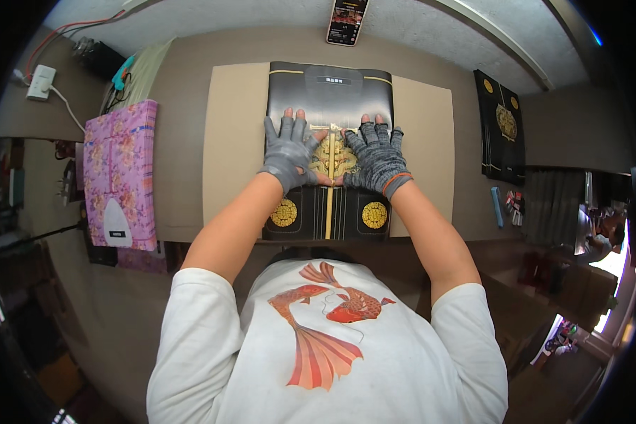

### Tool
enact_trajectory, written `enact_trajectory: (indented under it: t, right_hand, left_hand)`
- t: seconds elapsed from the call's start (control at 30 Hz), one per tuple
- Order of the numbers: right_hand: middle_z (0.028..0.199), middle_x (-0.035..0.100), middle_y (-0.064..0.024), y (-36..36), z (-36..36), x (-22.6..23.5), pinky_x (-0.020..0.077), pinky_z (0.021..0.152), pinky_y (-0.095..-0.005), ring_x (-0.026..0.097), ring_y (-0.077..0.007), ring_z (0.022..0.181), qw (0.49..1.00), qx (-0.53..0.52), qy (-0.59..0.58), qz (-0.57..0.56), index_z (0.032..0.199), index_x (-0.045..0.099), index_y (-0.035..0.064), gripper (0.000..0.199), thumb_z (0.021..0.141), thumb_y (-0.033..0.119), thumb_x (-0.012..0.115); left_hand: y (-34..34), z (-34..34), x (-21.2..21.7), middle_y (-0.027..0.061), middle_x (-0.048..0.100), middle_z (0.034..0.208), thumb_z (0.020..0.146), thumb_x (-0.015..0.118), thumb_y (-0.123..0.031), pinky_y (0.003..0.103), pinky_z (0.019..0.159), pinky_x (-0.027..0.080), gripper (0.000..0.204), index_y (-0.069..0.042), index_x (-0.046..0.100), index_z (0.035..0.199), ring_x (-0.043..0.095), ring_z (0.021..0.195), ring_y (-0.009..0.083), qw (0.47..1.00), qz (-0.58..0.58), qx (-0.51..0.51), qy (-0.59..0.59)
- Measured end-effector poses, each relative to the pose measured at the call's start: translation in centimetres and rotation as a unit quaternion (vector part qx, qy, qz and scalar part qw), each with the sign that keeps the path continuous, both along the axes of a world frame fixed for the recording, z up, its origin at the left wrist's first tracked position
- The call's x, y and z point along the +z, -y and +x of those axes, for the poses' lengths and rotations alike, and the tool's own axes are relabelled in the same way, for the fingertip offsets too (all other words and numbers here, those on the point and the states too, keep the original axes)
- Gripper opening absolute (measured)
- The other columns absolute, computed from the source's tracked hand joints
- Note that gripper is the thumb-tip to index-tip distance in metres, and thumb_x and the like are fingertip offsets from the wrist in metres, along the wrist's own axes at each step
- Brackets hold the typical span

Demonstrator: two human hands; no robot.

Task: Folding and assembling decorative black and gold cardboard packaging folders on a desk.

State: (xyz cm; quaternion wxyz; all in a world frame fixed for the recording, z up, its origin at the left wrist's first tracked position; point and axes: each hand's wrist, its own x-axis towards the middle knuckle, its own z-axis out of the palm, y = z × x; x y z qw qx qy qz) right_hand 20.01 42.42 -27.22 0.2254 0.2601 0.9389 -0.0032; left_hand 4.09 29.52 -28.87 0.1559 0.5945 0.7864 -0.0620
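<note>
A flat black folded piece with gold patterns (328,99) lies on a large beige board (424,141) in front of me. It has a glossy upper part with a small label, a gold emblem in its middle and round gold medallions lower down. My left hand (290,154), in a grey fingerless glove, lies flat on it left of the central gold strip. On the other side of that strip rests my right hand (376,154), in a darker knitted glove with an orange cuff edge. Both hands have their fingers spread, and the palms partly cover the emblem.
A pink floral folded piece (121,173) sits at the table's left, near a white power socket (42,81) and a turquoise-handled tool (122,73). At the far edge stands a phone (347,21). Another black-and-gold folded piece (500,127) lies right, above a blue stick-like item (497,207).
</note>
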Motion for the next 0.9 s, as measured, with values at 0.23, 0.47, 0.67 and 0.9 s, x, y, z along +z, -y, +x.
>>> enact_trajectory:
  t: [0.23, 0.47, 0.67, 0.9]
  right_hand:
    - [0.163, 0.013, -0.0207, 0.0, 0.0, -0.4, 0.0029, 0.113, -0.0688, 0.005, -0.0413, 0.151, 1.000, 0.006, -0.011, -0.001, 0.155, 0.030, 0.0279, 0.111, 0.065, 0.083, 0.064]
    - [0.162, 0.013, -0.0234, -0.7, 0.2, -1.2, 0.0032, 0.121, -0.0543, 0.007, -0.0430, 0.150, 0.998, 0.035, -0.045, 0.006, 0.156, 0.027, 0.0175, 0.112, 0.070, 0.081, 0.060]
    - [0.162, 0.016, -0.0228, -3.7, -0.2, -5.5, 0.0031, 0.121, -0.0552, 0.010, -0.0385, 0.151, 0.985, 0.017, -0.170, 0.015, 0.156, 0.027, 0.0131, 0.090, 0.088, 0.066, 0.053]
    - [0.159, 0.027, -0.0219, -18.1, -6.7, -9.2, 0.0126, 0.120, -0.0561, 0.021, -0.0379, 0.149, 0.920, -0.053, -0.367, 0.126, 0.154, 0.032, 0.0110, 0.082, 0.091, 0.061, 0.050]
  left_hand:
    - [0.0, -0.1, 0.4, 0.0246, 0.017, 0.161, 0.056, 0.062, -0.090, 0.070, 0.111, -0.001, 0.115, -0.031, 0.038, 0.151, 0.004, 0.150, 0.0450, 1.000, -0.008, -0.002, -0.006]
    - [-2.3, 0.7, 2.2, 0.0106, 0.024, 0.162, 0.064, 0.066, -0.081, 0.071, 0.113, 0.004, 0.111, -0.016, 0.040, 0.150, 0.012, 0.152, 0.0286, 0.995, -0.060, -0.075, -0.028]
    - [-2.8, 1.9, 1.8, 0.0138, 0.042, 0.151, 0.059, 0.081, -0.062, 0.071, 0.114, 0.009, 0.099, -0.002, 0.053, 0.133, 0.032, 0.145, 0.0280, 0.996, -0.009, -0.078, -0.052]
    - [-3.0, 2.8, 1.4, 0.0219, 0.047, 0.145, 0.073, 0.075, -0.033, 0.072, 0.113, 0.011, 0.064, 0.002, 0.057, 0.124, 0.041, 0.138, 0.0321, 0.997, 0.010, -0.075, -0.035]
